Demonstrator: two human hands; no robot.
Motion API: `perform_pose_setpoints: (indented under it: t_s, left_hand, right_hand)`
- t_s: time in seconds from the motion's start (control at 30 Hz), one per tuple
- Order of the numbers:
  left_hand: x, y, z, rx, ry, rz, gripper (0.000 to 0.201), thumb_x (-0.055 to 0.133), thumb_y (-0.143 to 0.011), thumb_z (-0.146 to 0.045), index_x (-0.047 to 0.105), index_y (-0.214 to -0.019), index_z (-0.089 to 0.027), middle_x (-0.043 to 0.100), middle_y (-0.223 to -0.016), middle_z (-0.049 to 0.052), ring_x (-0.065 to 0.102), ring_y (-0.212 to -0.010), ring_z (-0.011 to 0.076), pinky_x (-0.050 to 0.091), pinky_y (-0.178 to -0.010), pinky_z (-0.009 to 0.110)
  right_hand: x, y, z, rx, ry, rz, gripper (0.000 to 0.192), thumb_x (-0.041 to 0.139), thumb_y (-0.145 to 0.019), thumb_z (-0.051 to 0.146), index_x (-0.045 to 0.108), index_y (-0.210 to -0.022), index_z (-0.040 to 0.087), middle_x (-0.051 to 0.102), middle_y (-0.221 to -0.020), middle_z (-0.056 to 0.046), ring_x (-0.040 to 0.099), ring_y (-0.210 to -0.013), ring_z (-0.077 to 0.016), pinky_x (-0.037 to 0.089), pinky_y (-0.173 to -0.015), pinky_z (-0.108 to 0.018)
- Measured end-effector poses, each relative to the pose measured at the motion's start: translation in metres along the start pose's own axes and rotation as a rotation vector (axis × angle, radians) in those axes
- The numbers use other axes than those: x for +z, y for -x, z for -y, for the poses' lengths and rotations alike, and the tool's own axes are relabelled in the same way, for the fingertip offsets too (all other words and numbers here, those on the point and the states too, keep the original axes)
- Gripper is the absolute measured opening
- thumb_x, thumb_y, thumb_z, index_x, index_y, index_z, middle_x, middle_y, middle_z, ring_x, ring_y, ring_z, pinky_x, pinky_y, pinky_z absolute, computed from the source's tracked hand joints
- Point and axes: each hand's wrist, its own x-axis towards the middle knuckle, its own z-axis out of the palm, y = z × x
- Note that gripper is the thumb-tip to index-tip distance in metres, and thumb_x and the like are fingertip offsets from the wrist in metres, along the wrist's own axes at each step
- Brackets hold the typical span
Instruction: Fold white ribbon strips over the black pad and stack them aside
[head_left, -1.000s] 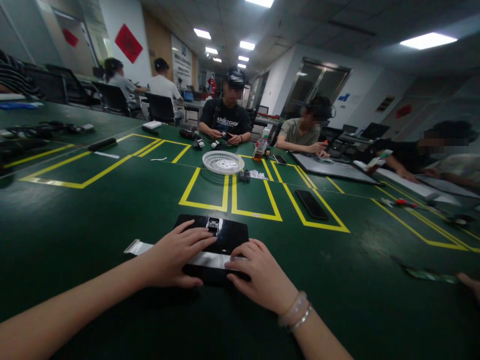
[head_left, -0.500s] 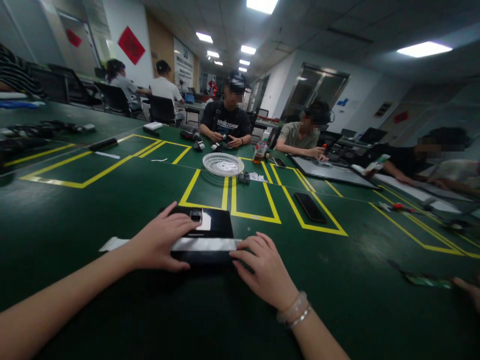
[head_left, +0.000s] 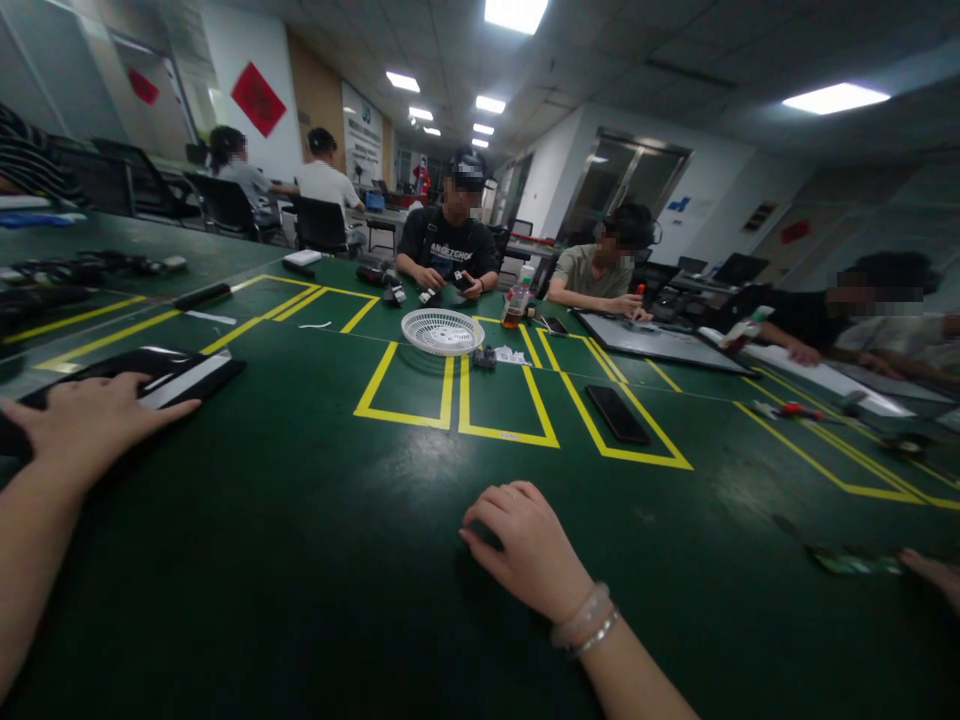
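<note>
My left hand (head_left: 90,420) lies flat on a black flat panel (head_left: 180,372) with a white strip along it, at the far left of the green table (head_left: 360,560). The panel's near end is hidden under the hand. My right hand (head_left: 525,545) rests on the bare table in front of me, fingers loosely curled, holding nothing; bracelets sit on its wrist.
A white round grille (head_left: 442,331) and a small black part (head_left: 486,356) lie beyond yellow floor-tape boxes. A black phone (head_left: 617,413) sits to the right. Several people work across the table. Another person's fingertips (head_left: 934,575) show at the right edge near a green strip (head_left: 855,562).
My left hand slid the black panel from the middle of the table far to the left. My right hand let go of it and stayed in place.
</note>
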Motion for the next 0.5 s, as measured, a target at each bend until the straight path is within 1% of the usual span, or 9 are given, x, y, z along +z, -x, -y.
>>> perform_pose_setpoints:
  t_s: [0.03,0.1,0.17,0.23,0.3,0.33,0.37,0.43,0.5]
  left_hand:
    - [0.003,0.005,0.008,-0.053,-0.05,-0.081,0.067,0.038,-0.094,-0.059,0.056,-0.056,-0.007,0.059,-0.056,0.009,0.029,-0.131,0.0468,0.023,-0.074,0.057]
    - [0.008,0.013,0.018,-0.271,-0.225,-0.306,0.075,0.037,-0.088,-0.067,0.046,-0.049,-0.004,0.054,-0.05,0.01,0.029,-0.131,0.0463,0.021,-0.068,0.05]
    - [0.011,0.015,0.017,-0.393,-0.3,-0.387,0.08,0.036,-0.081,-0.075,0.042,-0.047,-0.003,0.05,-0.047,0.011,0.027,-0.132,0.0473,0.018,-0.064,0.046]
    - [0.009,0.012,0.004,-0.464,-0.325,-0.437,0.085,0.033,-0.075,-0.083,0.041,-0.046,-0.004,0.047,-0.046,0.011,0.027,-0.132,0.0479,0.016,-0.062,0.043]
    - [0.001,0.003,-0.023,-0.448,-0.336,-0.47,0.088,0.027,-0.071,-0.088,0.042,-0.047,-0.005,0.049,-0.049,0.012,0.027,-0.131,0.0483,0.014,-0.061,0.042]
    - [-0.004,-0.003,-0.041,-0.397,-0.329,-0.452,0.089,0.022,-0.073,-0.087,0.044,-0.048,-0.005,0.051,-0.052,0.012,0.027,-0.132,0.0473,0.014,-0.061,0.042]
    - [-0.01,-0.01,-0.062,-0.322,-0.306,-0.397,0.089,0.018,-0.076,-0.085,0.047,-0.05,-0.005,0.055,-0.056,0.011,0.028,-0.132,0.0455,0.015,-0.062,0.042]
    - [-0.022,-0.023,-0.102,-0.154,-0.211,-0.184,0.089,0.01,-0.084,-0.079,0.057,-0.059,-0.007,0.061,-0.067,0.01,0.03,-0.133,0.0405,0.019,-0.066,0.043]
    - [-0.031,-0.033,-0.132,-0.06,-0.098,-0.004,0.091,0.007,-0.087,-0.076,0.065,-0.07,-0.008,0.065,-0.078,0.01,0.036,-0.131,0.0373,0.024,-0.071,0.044]
  right_hand:
    - [0.0,0.0,0.0,0.01,0.0,0.005,0.004,0.061,-0.091,0.024,0.065,-0.093,0.022,0.068,-0.093,-0.002,0.061,-0.085,-0.018,0.042,-0.084,-0.036]
    - [0.001,0.0,0.0,0.019,0.005,0.014,0.002,0.063,-0.09,0.024,0.063,-0.09,0.022,0.067,-0.09,-0.001,0.06,-0.081,-0.0169,0.041,-0.08,-0.034]
    - [0.002,0.0,0.0,0.019,0.017,0.016,0.004,0.064,-0.089,0.024,0.061,-0.088,0.022,0.066,-0.087,-0.001,0.06,-0.08,-0.0165,0.04,-0.078,-0.033]
    - [0.003,0.0,-0.001,0.018,0.028,0.018,0.005,0.064,-0.089,0.024,0.061,-0.087,0.022,0.066,-0.087,0.0,0.06,-0.08,-0.0165,0.04,-0.077,-0.032]
    - [0.004,0.0,-0.002,0.019,0.031,0.02,0.004,0.063,-0.09,0.025,0.06,-0.088,0.022,0.066,-0.087,0.0,0.06,-0.08,-0.0166,0.04,-0.077,-0.032]
    - [0.005,0.0,-0.002,0.02,0.028,0.021,0.004,0.063,-0.09,0.025,0.061,-0.088,0.022,0.066,-0.087,0.0,0.06,-0.08,-0.0167,0.04,-0.077,-0.032]
    - [0.005,0.0,-0.002,0.019,0.023,0.021,0.004,0.062,-0.09,0.024,0.061,-0.088,0.022,0.066,-0.087,0.0,0.06,-0.08,-0.0168,0.04,-0.077,-0.032]
    - [0.005,0.0,-0.002,0.017,0.013,0.021,0.004,0.061,-0.091,0.024,0.061,-0.087,0.022,0.066,-0.086,-0.001,0.06,-0.079,-0.0171,0.041,-0.077,-0.033]
    - [0.006,0.0,-0.002,0.014,0.008,0.023,0.004,0.06,-0.091,0.024,0.061,-0.088,0.022,0.066,-0.086,-0.001,0.06,-0.079,-0.0172,0.041,-0.077,-0.033]
